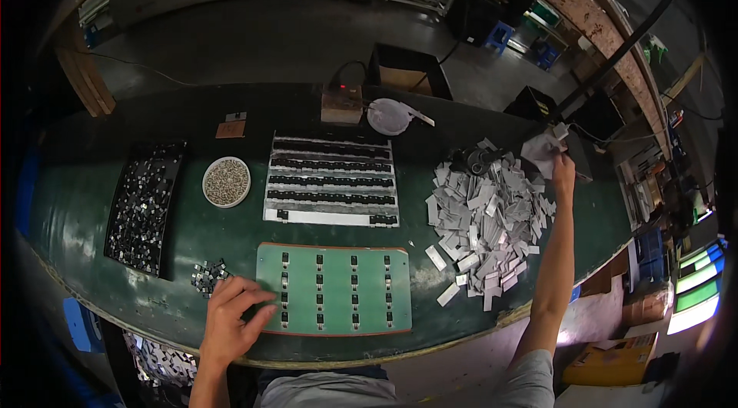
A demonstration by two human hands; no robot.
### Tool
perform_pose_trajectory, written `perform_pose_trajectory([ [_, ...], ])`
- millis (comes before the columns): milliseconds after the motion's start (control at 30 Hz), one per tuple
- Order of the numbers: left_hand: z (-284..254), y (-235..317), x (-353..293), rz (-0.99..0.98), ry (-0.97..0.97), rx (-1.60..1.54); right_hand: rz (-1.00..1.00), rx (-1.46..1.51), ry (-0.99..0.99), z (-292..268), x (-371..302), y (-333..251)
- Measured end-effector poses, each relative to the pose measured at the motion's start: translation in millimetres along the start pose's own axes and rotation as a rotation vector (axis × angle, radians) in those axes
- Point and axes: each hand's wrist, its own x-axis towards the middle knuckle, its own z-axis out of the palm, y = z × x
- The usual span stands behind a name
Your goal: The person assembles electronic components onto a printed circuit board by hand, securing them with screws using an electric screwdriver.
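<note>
My left hand is beside the left edge of a green board, fingers apart and bent, with nothing visible in them. Rows of black three-legged components are set out on the board. A small heap of similar black parts lies just beyond my left hand's knuckles. At the far right, my right hand is closed at the edge of a pale crumpled sheet, which could be cloth or paper. To its left spreads a large pile of flat grey-white strips.
Behind the green board lies a white panel with rows of black components. A round white dish of small beads and a black tray of parts are to the left. A small box and a round pale lid stand at the back.
</note>
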Motion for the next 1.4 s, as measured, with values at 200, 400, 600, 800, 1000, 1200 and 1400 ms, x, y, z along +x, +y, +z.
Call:
perform_pose_trajectory([
  [200, 17, 24, 21, 0.031, -0.074, -0.268, -0.199, 0.188, 0.126, -75, -45, -81],
  [400, 77, 103, 54, 0.072, -0.368, -0.645, -0.215, 0.678, -0.068, -83, -212, -218],
  [600, 167, 149, 56, 0.199, -0.129, -1.067, -0.406, 0.492, -0.094, -64, -355, -252],
  [800, 130, 138, 44, 0.105, -0.339, -0.690, -0.324, 0.369, -0.200, -70, -387, -247],
  [1000, 62, 84, 33, 0.289, -0.320, -0.425, -0.379, 0.080, 0.156, -113, -331, -186],
  [1200, -16, -13, 32, -0.079, -0.116, -0.209, -0.156, -0.248, 0.232, -113, -287, -56],
  [1400, -45, -84, 71, -0.231, 0.067, 0.126, -0.205, -0.215, 0.073, -95, -295, -72],
])
